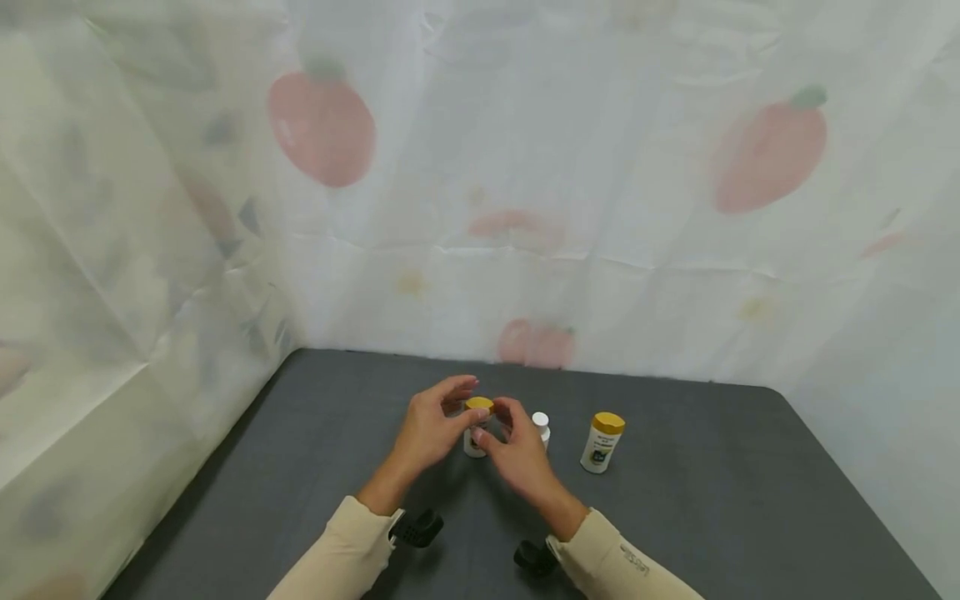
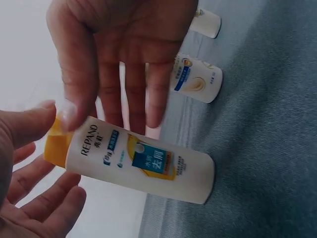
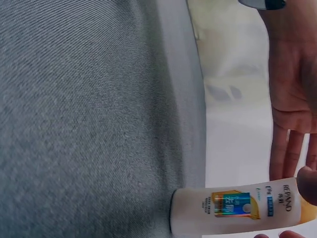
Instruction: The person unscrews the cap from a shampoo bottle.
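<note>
A small white shampoo bottle (image 1: 476, 448) with a yellow cap stands on the dark table between my two hands. Its label reads REPAND in the left wrist view, where the bottle (image 2: 114, 158) appears sideways. My left hand (image 1: 423, 429) is at the cap from the left, thumb in front of it and fingers extended behind. From the right, my right hand (image 1: 521, 454) has its thumb against the cap and shoulder, its fingers reaching past the far side. In the right wrist view the bottle (image 3: 237, 208) has its lower body uncovered by either hand.
Just right of my right hand stands a white-capped bottle (image 1: 541, 421), partly hidden. Farther right is another yellow-capped bottle (image 1: 602, 442), upright. The grey table (image 1: 697, 500) meets a fruit-printed curtain (image 1: 622, 208) at the back and left.
</note>
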Motion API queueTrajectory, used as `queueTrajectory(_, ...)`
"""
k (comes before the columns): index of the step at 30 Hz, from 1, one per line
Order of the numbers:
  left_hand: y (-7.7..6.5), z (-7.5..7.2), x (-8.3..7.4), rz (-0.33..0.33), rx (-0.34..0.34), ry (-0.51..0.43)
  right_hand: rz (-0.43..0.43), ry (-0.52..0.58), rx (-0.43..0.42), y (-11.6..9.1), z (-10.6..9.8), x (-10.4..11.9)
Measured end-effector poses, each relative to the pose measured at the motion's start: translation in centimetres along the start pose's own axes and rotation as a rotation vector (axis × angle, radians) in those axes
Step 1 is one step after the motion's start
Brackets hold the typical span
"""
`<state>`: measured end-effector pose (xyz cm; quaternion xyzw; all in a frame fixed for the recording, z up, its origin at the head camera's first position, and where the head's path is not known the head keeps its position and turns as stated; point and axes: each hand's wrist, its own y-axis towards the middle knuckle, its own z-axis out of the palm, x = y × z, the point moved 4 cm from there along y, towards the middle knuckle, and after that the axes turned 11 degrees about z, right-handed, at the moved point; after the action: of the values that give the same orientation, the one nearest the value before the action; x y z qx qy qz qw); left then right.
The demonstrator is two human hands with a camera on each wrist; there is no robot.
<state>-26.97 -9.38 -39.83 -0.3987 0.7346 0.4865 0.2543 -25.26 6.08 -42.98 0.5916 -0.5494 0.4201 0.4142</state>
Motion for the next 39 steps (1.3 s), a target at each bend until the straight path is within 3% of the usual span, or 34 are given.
queueTrajectory(7, 0.4, 0.2, -0.3, 0.016, -0.006, -0.013, 0.014, 0.001, -0.051, 0.5, 0.9, -0.3)
queueTrajectory(21, 0.4, 0.8, -0.4, 0.016, -0.012, -0.041, 0.047, 0.112, -0.082, 1.1, 2.3, -0.6)
queueTrajectory(31, 0.4, 1.1, -0.1, -0.004, -0.007, -0.018, 0.023, -0.033, -0.135, 1.4, 2.6, -1.1)
queueTrajectory(39, 0.4, 0.8, 0.1, -0.041, -0.033, -0.067, 0.006, -0.076, -0.138, 1.3, 2.7, -1.2)
